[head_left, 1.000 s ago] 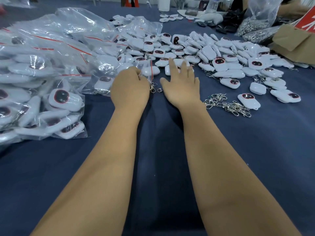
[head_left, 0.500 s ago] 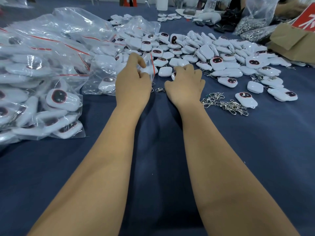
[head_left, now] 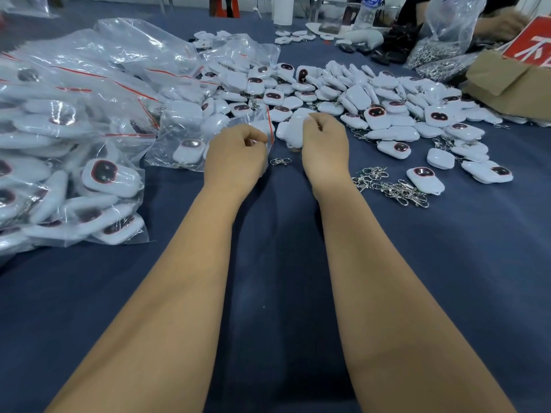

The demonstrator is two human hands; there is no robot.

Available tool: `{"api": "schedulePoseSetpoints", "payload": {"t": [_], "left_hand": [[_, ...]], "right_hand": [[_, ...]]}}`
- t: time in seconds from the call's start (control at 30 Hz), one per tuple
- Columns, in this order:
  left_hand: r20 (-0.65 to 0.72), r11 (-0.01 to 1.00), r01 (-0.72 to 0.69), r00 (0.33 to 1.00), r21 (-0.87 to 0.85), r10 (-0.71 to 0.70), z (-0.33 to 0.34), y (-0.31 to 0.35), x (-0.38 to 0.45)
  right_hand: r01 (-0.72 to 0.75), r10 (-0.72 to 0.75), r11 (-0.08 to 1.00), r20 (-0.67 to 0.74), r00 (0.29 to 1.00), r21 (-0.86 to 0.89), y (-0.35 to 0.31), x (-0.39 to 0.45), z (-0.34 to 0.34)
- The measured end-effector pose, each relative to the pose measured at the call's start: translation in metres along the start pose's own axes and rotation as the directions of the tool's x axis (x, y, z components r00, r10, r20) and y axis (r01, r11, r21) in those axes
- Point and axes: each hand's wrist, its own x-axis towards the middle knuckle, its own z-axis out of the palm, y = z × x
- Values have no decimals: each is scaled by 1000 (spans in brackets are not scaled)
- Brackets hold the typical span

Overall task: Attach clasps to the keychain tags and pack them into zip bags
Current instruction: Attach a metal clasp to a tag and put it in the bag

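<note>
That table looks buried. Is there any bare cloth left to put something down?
Yes: the blue cloth is bare right of the right forearm, nearer than the loose clasps, and left of the left forearm, nearer than the filled zip bags. Farther out, white tags crowd it.

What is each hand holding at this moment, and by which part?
Left hand pinches a clear zip bag near its red-striped top edge. Right hand grips a white keychain tag by its near end, fingers curled over it.
</note>
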Motion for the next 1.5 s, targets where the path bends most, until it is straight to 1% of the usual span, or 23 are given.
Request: {"api": "schedulePoseSetpoints", "payload": {"t": [0.07, 0.1, 0.27, 0.37, 0.47, 0.53, 0.6, 0.67, 0.8, 0.9, 1.03, 1.17, 1.23, 1.33, 1.4, 1.5], "left_hand": [[2, 1000, 0, 1000, -7, 0, 0, 0, -1], [3, 1000, 1, 1000, -11, -1, 0, 0, -1], [8, 998, 15, 1000, -53, -14, -1, 5, -3], [-10, 997, 17, 1000, -75, -18, -2, 6, -3], [-12, 991, 39, 999, -131, -41, -3, 7, -4], [13, 990, 41, 999, -134, -39, -3, 7, -5], [26, 992, 27, 999, -124, -24, -3, 7, -5], [10, 992, 14, 1000, -122, -13, -3, 5, -2], [-30, 992, -10, 1000, -126, 7, -1, 2, 2], [-28, 992, -12, 1000, -123, 9, -1, 1, 2], [-13, 991, -13, 1000, -133, 11, -2, 1, 2], [14, 991, -35, 999, -131, 37, -2, 1, 0], [13, 990, -37, 999, -139, 39, -2, 1, 0], [4, 989, -19, 1000, -146, 20, -2, 1, 1], [-6, 992, -13, 1000, -126, 12, -1, 1, 1], [-72, 995, -29, 997, -99, 22, -1, 2, 0]], "right_hand": [[-65, 61, 980, 29, 998, 186, -4, -2, 1], [-85, 75, 968, 53, 996, 238, -5, -3, 1], [-147, 102, 907, 133, 986, 395, -7, -4, 3], [-136, 64, 888, 174, 983, 440, -6, -3, 3], [-114, 20, 890, 213, 977, 441, -5, -4, 5], [-123, 30, 893, 216, 976, 432, -6, -5, 6], [-165, 69, 875, 221, 973, 455, -6, -4, 5], [-207, 99, 857, 243, 965, 471, -6, -3, 4], [-197, 61, 855, 286, 956, 479, -5, -4, 4], [-217, 105, 857, 255, 961, 468, -5, -5, 5], [-179, 83, 885, 233, 969, 430, -4, -4, 5], [-162, 64, 912, 259, 964, 376, -5, -4, 6], [-166, 71, 901, 241, 968, 400, -5, -4, 7], [-182, 121, 881, 163, 979, 437, -4, -3, 7], [-197, 149, 862, 139, 979, 468, -2, -2, 7], [-167, 129, 874, 114, 985, 456, -1, -2, 5]]}}
